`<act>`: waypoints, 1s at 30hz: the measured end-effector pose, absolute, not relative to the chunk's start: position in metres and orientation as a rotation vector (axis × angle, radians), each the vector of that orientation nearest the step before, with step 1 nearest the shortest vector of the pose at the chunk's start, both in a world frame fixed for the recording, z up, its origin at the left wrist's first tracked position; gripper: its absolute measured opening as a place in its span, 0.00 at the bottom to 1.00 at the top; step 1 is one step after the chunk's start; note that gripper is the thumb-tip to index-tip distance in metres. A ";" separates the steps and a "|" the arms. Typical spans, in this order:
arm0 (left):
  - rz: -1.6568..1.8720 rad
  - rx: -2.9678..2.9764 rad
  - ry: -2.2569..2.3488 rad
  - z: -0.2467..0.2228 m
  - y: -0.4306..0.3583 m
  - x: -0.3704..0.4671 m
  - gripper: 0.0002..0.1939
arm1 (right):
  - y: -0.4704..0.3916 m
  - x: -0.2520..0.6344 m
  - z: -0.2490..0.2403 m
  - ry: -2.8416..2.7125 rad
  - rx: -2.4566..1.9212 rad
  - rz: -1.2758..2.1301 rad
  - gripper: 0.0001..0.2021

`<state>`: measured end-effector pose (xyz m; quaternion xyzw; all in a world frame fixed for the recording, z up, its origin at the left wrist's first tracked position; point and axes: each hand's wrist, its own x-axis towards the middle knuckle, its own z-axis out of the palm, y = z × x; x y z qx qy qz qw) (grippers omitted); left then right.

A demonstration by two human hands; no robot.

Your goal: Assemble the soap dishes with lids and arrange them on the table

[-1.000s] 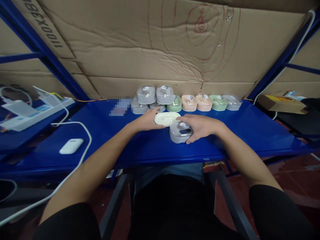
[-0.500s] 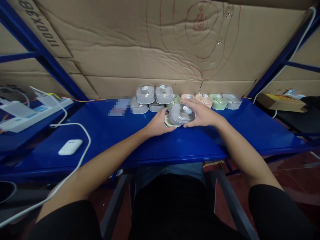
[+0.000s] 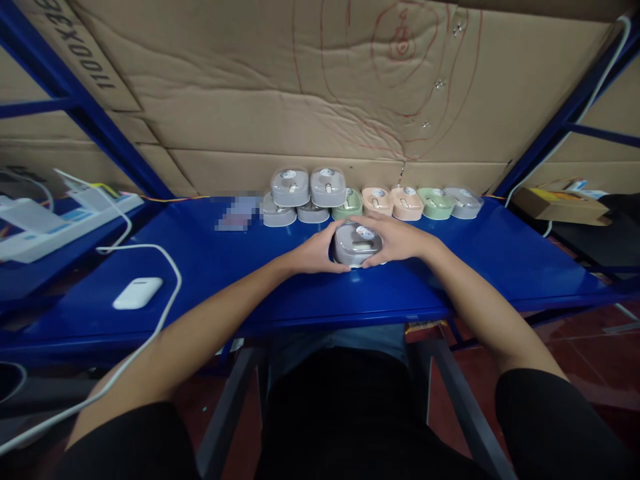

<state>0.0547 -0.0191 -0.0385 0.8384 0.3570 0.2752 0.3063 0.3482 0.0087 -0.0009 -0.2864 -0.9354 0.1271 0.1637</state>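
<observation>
A grey rounded box (image 3: 354,245) with a clear lid and a round sticker sits level between my hands, low over the blue table. My left hand (image 3: 319,252) is wrapped round its left side, and my right hand (image 3: 393,239) grips the right side. Behind it stands a row of similar boxes: a green box (image 3: 349,205), two peach ones (image 3: 378,201), another green one (image 3: 436,203) and a grey one (image 3: 465,203) at the right end. Two grey boxes (image 3: 290,188) are stacked on two more at the row's left.
On the left of the blue table (image 3: 300,300) lie a white earphone case (image 3: 139,293) and a white cable (image 3: 173,267). A power strip (image 3: 70,230) is farther left. An open cardboard box (image 3: 563,205) stands at the right, and a cardboard wall rises behind.
The grey lidded part in my right hand has come down and left onto the pale base in my left hand. It was tilted and offset before; now the box is level.
</observation>
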 end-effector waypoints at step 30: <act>0.743 2.255 0.959 -0.039 -0.015 0.053 0.62 | 0.009 0.340 0.001 -2.670 -0.847 0.335 0.60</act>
